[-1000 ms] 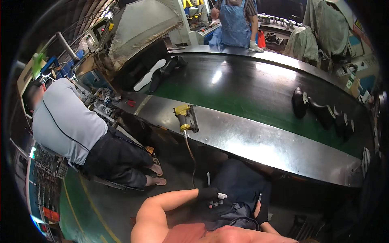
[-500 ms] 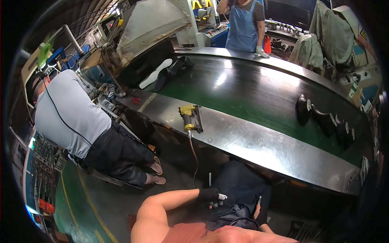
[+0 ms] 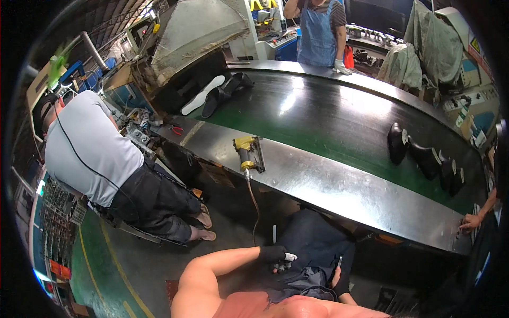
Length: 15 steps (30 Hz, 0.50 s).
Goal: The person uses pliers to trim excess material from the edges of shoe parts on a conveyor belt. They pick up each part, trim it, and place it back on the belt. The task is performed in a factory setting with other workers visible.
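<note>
My left hand, in a dark fingerless glove with pale wraps on its fingertips, rests on the dark cloth over my lap. Its fingers are loosely spread, and I see nothing held in them. On the right side of the same cloth lies my right hand, also with a dark cover at the wrist. A pale strip, perhaps a finger wrap, shows at its fingertips. In front of me, a yellow-and-black air stapler lies on the metal ledge, its hose hanging down.
Beyond the ledge runs a dark green conveyor belt carrying black shoes at right and a white sole at left. Red-handled pliers lie on the ledge. Co-workers stand at left and across; another's hand touches the ledge's right end.
A co-worker's arm has come in at the right edge, its hand now at the ledge's end. Both my hands stay where they were.
</note>
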Motion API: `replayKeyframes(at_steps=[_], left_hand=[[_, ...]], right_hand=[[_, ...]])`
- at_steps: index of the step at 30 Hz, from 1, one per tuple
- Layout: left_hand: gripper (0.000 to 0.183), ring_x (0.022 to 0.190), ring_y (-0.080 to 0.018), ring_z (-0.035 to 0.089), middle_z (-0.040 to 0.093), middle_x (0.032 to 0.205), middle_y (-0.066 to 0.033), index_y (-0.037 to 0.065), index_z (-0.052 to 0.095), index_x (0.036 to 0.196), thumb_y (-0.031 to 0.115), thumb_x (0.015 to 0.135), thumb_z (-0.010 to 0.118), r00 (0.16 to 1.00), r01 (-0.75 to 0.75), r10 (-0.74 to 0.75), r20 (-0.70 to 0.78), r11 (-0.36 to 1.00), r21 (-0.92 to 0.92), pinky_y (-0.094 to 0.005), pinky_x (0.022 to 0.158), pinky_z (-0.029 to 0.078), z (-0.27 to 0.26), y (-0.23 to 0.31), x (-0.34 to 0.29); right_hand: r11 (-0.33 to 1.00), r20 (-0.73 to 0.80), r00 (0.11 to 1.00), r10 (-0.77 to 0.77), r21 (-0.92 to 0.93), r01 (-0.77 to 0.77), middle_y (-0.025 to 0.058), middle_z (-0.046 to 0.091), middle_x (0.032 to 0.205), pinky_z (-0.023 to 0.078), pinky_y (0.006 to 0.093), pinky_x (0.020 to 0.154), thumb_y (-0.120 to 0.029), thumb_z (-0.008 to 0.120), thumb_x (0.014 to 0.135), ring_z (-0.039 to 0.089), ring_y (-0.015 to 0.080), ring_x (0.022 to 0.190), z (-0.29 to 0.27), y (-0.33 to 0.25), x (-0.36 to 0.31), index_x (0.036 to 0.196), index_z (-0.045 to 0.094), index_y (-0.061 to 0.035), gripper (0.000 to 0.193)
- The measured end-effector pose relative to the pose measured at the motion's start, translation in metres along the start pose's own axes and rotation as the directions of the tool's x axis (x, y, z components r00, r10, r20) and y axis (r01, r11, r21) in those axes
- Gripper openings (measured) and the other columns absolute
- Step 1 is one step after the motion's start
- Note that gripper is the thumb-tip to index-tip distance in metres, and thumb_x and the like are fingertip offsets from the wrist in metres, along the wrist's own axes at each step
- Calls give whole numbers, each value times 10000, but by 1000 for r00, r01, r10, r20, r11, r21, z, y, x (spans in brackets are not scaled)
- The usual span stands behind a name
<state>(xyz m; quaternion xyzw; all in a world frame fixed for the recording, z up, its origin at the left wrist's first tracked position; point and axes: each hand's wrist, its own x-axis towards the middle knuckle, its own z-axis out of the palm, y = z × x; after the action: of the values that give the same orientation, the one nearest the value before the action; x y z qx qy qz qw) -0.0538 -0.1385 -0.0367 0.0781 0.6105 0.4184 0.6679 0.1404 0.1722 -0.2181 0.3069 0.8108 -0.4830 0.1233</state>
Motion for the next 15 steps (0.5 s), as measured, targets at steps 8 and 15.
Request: replayKeyframes(at_steps=[8,15], left_hand=[[498,477,-197,614,615,651,-103,-13,659,918,466,945,525,1000,4,-4,-30,1000,11,-324,449,528,1,1,1],[482,524,-188,622,627,705,-108,-21,655,912,445,945,539,1000,23,-23,-18,1000,-4,-324,472,556,2,1,1]], right_hand=[[986,-46,988,-145,-92,140,255,411,1421,290,397,1099,-283,390,977,384,380,1328,-7,-10,-3,1371,418,44,513],[995,-38,994,-102,-21,101,256,415,1415,284,401,1104,-287,425,962,380,383,1329,-7,-1,0,1361,420,59,528]])
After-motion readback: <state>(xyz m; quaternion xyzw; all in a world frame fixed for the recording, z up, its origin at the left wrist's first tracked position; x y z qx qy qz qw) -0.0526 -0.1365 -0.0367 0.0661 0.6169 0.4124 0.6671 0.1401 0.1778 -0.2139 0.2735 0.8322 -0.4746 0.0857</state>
